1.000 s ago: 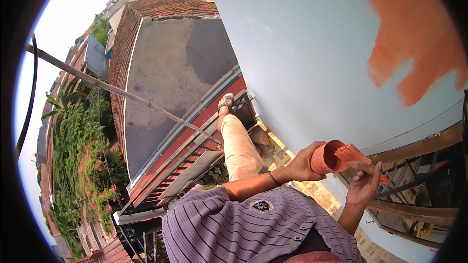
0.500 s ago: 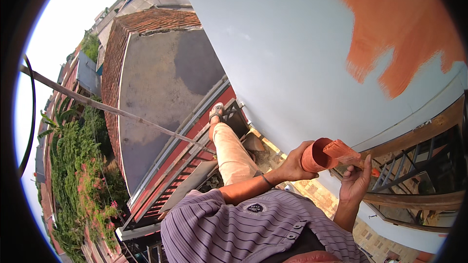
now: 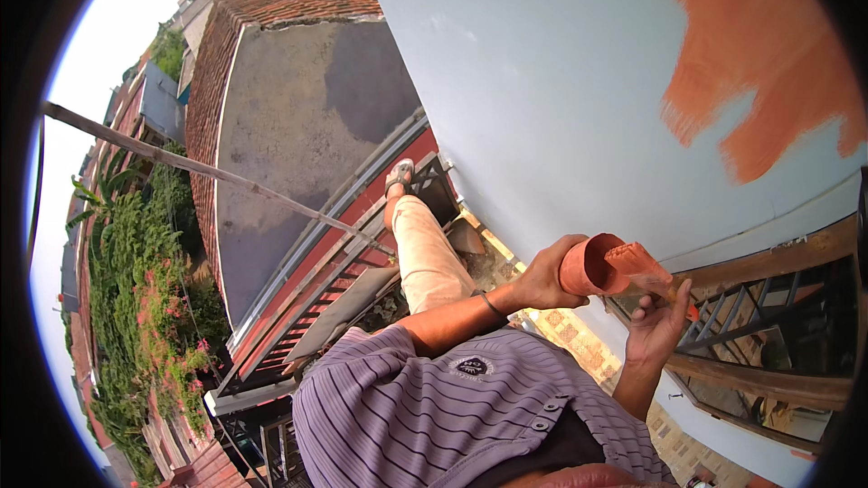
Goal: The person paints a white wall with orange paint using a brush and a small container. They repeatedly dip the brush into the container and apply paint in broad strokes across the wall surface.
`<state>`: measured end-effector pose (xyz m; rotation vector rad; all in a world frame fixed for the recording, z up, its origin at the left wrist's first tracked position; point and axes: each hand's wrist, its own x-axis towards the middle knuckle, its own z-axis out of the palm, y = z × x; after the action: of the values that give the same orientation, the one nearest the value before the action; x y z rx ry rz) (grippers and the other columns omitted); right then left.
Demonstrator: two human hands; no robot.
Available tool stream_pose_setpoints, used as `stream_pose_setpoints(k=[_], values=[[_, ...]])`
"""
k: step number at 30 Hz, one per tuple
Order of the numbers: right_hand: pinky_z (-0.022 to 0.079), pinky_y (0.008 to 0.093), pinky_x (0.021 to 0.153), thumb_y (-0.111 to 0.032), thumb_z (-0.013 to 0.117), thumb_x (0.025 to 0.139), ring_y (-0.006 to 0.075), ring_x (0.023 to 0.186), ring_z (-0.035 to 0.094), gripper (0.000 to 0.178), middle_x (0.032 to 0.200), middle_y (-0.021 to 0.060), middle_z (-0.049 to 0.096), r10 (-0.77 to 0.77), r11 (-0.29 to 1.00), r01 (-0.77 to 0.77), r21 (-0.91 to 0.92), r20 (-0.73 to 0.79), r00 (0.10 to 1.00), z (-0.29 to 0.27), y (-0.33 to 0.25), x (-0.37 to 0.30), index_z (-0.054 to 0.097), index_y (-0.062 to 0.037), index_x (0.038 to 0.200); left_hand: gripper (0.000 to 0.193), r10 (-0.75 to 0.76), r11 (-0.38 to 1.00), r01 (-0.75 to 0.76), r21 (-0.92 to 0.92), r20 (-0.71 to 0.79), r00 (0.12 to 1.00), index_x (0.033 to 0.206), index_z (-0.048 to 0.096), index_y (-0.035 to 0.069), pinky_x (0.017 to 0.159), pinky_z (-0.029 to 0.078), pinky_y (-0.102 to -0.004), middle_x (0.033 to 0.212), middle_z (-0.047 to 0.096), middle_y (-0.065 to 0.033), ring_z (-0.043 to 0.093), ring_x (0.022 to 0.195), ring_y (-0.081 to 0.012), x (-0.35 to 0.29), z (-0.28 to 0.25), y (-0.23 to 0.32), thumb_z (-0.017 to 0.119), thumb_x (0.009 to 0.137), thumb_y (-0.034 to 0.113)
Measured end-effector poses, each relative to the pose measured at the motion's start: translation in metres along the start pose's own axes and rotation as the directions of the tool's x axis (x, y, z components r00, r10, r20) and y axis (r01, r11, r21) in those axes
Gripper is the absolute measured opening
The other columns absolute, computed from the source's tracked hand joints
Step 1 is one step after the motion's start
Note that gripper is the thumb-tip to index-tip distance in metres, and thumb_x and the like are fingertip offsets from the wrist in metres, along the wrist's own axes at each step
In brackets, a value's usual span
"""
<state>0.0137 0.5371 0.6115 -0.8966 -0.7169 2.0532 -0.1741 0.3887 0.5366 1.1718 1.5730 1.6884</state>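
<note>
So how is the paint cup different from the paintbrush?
The paint cup is round and hollow, while the paintbrush has a broad, flattish head. The left hand grips the paint cup around its outside; the right hand holds the paintbrush by its handle. Both share an orange-red colour, much like the patch on the wall.

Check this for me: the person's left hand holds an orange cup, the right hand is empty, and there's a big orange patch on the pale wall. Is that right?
Not quite: the right hand isn't empty. The head view shows it holding a paintbrush, bristles at the mouth of the orange cup. The rest of your statement stands.
</note>
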Motion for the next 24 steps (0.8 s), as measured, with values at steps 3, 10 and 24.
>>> stream_pose_setpoints(k=[3, 10, 24], values=[[0.054, 0.0229, 0.049, -0.05, 0.075, 0.105, 0.012, 0.069, 0.074, 0.042, 0.092, 0.0057, 0.079, -0.016, 0.999, 0.012, -0.036, -0.107, 0.994, -0.001, 0.0, 0.002, 0.071, -0.0092, 0.116, 0.102, -0.001, 1.0, 0.002, -0.03, 0.029, 1.0, 0.157, 0.047, 0.002, 0.112, 0.055, -0.041, 0.144, 0.065, -0.015, 0.066, 0.132, -0.0253, 0.001, 0.002, -0.002, 0.1, 0.07, 0.015], [0.055, 0.0228, 0.048, -0.047, 0.076, 0.104, 0.0124, 0.068, 0.076, 0.04, 0.093, 0.006, 0.08, 0.014, 1.0, -0.014, 0.017, -0.005, 1.0, 0.003, -0.004, 0.008, 0.071, -0.0093, 0.115, 0.1, -0.046, 0.995, 0.045, -0.091, -0.013, 0.999, 0.155, 0.048, 0.003, 0.113, 0.054, -0.0423, 0.143, 0.066, -0.0149, 0.066, 0.132, -0.0281, 0.002, 0.009, 0.005, 0.098, 0.07, 0.013], [0.061, 0.0288, 0.052, -0.047, 0.072, 0.106, 0.0208, 0.074, 0.081, 0.04, 0.09, 0.0139, 0.081, 0.134, 0.967, -0.147, 0.209, 0.079, 0.988, -0.01, 0.018, 0.017, 0.074, -0.0074, 0.109, 0.098, 0.041, 0.999, -0.043, 0.032, 0.057, 0.998, 0.154, 0.048, -0.001, 0.113, 0.054, -0.0402, 0.143, 0.067, -0.0174, 0.067, 0.133, -0.0261, 0.012, -0.004, -0.021, 0.101, 0.073, 0.013]])
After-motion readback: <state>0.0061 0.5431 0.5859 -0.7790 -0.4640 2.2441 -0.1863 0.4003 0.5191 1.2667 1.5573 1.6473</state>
